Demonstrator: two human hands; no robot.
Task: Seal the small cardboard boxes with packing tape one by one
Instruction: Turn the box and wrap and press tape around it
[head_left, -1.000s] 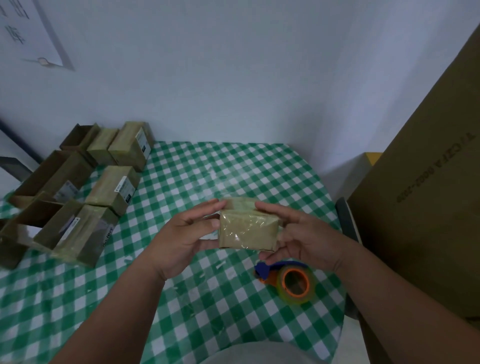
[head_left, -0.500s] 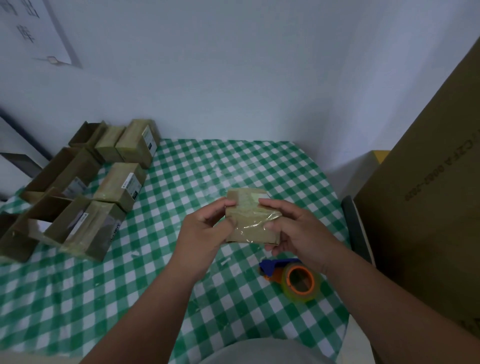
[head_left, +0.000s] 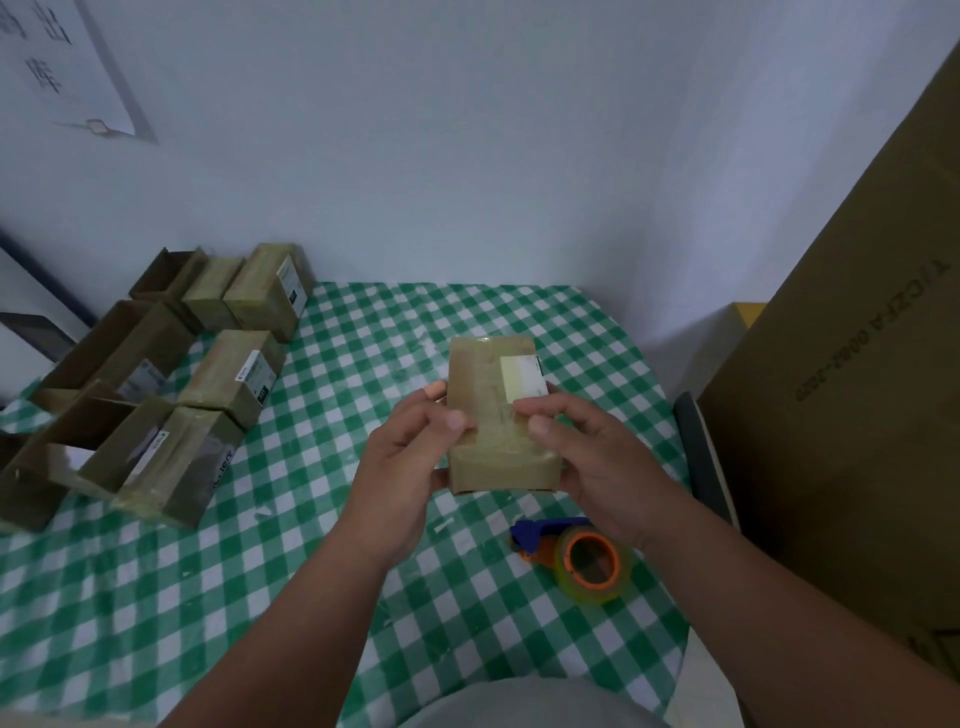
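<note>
Box (head_left: 493, 415) now rotated label-up since a second ago; both hands (left (head_left: 410, 467), right (head_left: 587, 462)) grasping it, thumbs pressing tape flat. Nearly sealed.

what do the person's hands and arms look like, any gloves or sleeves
Both are bare: the left hand and right hand wear no gloves, and no rings or watch show. No sleeves cover the forearms as far as the frame shows. The thumbnails are short and plain.

Both hands hold a small box (head_left: 493, 415) above the table's (head_left: 156, 597) middle, tape dispenser (head_left: 582, 556) near its right edge, other boxes (head_left: 156, 384) along its left edge.
</note>
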